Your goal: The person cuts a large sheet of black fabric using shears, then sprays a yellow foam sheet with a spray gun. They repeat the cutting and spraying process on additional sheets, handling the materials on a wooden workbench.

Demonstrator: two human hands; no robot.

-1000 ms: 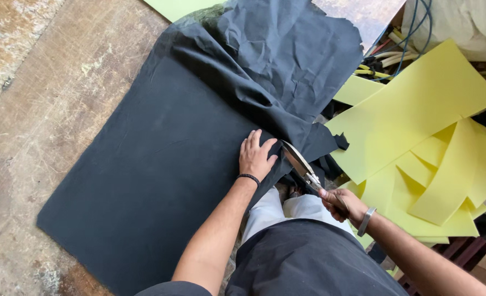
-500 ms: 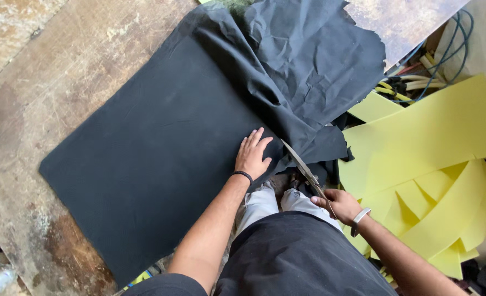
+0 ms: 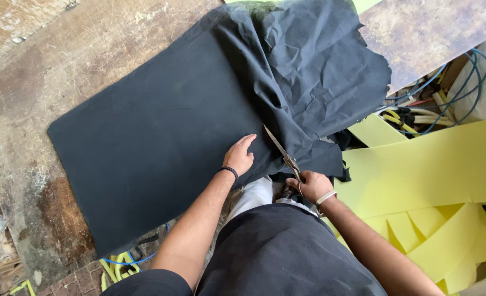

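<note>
A large black fabric sheet (image 3: 160,142) lies flat on a worn wooden table (image 3: 40,71). Its right part (image 3: 314,71) is crumpled and folded up. My left hand (image 3: 239,155) presses flat on the sheet near its front edge, fingers spread. My right hand (image 3: 311,185) grips the handles of metal scissors (image 3: 280,149). The blades point away from me into the fabric, right of my left hand, along the line between the flat and the crumpled part.
Yellow foam sheets and offcuts (image 3: 429,175) are piled at the right. Blue and yellow cables and tubes (image 3: 435,104) lie behind them. Yellow scraps (image 3: 117,266) lie below the table's front edge. My dark apron (image 3: 281,257) fills the bottom centre.
The view has shifted, so the sheet sits further right in the frame. My left hand stays pressed on the fabric. The scissors have advanced a little further into the cloth.
</note>
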